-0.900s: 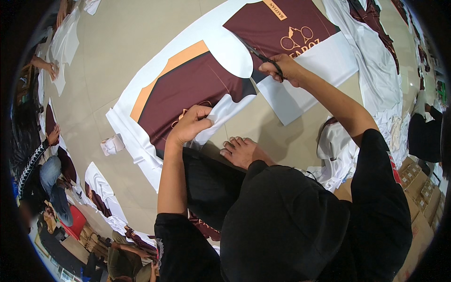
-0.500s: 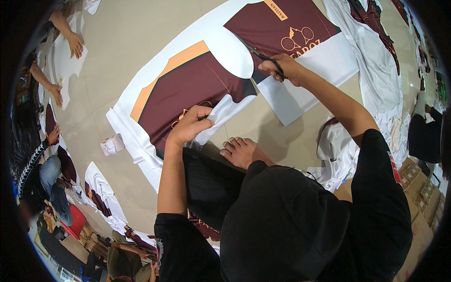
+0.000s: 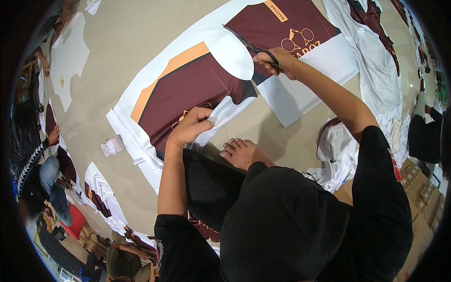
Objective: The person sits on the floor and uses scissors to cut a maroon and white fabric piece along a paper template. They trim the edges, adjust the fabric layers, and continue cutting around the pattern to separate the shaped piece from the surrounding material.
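Observation:
My right hand grips black scissors, blades angled up-left along the edge between white cloth and a maroon printed piece with an orange label and racket emblem. My left hand is closed on the folded white edge of a second maroon piece with an orange band, lying left of the first. Both pieces are part of, or lie on, white fabric spread over the tiled floor. My bare foot rests below the gap between them.
Piles of white and maroon cloth lie to the right, cardboard boxes at lower right. A small white bundle sits left of the fabric. Co-workers are at the left and lower left with cut pieces, another person at far right.
My right hand and the scissors have shifted slightly up-left along the cloth edge. My left hand is about where it was. A co-worker's hands at upper left moved, then drew back from a white piece.

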Demonstrator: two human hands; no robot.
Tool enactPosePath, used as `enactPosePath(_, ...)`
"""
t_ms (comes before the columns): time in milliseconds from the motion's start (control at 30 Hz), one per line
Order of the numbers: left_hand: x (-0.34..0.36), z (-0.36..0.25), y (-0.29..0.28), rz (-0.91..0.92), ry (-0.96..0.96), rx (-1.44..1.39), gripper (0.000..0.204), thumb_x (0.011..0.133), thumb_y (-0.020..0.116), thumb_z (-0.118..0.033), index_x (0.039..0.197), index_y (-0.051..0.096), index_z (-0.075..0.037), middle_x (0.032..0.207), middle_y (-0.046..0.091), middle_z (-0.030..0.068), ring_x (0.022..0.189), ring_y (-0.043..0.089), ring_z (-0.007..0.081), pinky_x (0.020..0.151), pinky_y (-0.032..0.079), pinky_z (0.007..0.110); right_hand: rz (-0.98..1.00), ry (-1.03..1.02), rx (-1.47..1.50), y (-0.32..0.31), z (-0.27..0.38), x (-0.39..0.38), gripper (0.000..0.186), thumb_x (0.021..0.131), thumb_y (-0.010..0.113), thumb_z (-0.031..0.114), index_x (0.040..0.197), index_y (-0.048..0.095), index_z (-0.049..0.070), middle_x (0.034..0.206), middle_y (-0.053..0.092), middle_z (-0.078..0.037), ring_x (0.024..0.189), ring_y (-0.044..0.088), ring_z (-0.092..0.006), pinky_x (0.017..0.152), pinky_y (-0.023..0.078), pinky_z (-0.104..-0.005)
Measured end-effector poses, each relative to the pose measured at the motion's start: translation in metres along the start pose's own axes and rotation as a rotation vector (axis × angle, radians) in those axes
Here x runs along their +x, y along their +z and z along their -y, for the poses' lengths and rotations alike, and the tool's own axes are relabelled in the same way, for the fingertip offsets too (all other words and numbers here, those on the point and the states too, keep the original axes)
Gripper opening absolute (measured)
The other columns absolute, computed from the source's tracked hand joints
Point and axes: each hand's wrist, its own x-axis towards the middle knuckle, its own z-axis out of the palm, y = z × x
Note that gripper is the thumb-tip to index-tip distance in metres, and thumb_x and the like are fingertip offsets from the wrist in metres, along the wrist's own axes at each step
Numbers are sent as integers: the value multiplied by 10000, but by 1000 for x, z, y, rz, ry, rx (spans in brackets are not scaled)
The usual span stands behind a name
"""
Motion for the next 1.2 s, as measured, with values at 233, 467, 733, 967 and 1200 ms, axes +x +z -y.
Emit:
enactPosePath(233, -1, -3, 0, -2, 12, -1, 200, 788, 630, -117, 874, 693, 53, 768, 525, -50, 702, 457, 43, 597, 359, 252, 7, -22, -4, -5, -6, 8, 327, 822, 810, 333, 685, 577, 149, 597, 517, 33, 466, 436, -72, 437, 315, -264)
enactPosePath(467, -1, -1, 0, -11, 18, 1, 222, 789, 634, -122, 901, 707, 54, 776, 540, -49, 709, 470, 42, 603, 371, 247, -10, -40, -45, -5, -7, 8, 355, 801, 842, 323, 673, 566, 141, 594, 525, 25, 475, 458, -81, 440, 323, -266)
enactPosePath(733, 1, 0, -3, 11, -6, 29, 233, 786, 636, -128, 913, 708, 54, 784, 546, -47, 712, 478, 44, 611, 381, 250, -16, -26, -87, -8, -9, 9, 356, 794, 844, 328, 675, 562, 145, 594, 525, 26, 490, 460, -78, 484, 338, -266)
enactPosePath(967, 1, -1, -4, 18, 20, 16, 235, 786, 640, -129, 914, 708, 56, 788, 551, -43, 718, 478, 48, 622, 385, 251, -19, 51, -64, 5, 14, 8, 338, 854, 796, 376, 722, 579, 154, 589, 495, 59, 466, 408, -60, 479, 274, -247)
enactPosePath(1200, 0, 0, -6, 21, -4, 16, 235, 788, 638, -119, 923, 715, 57, 791, 547, -47, 717, 473, 49, 622, 386, 254, 10, -6, 3, 7, 23, 20, 312, 859, 790, 378, 755, 606, 148, 602, 511, 62, 467, 418, -44, 442, 291, -244)
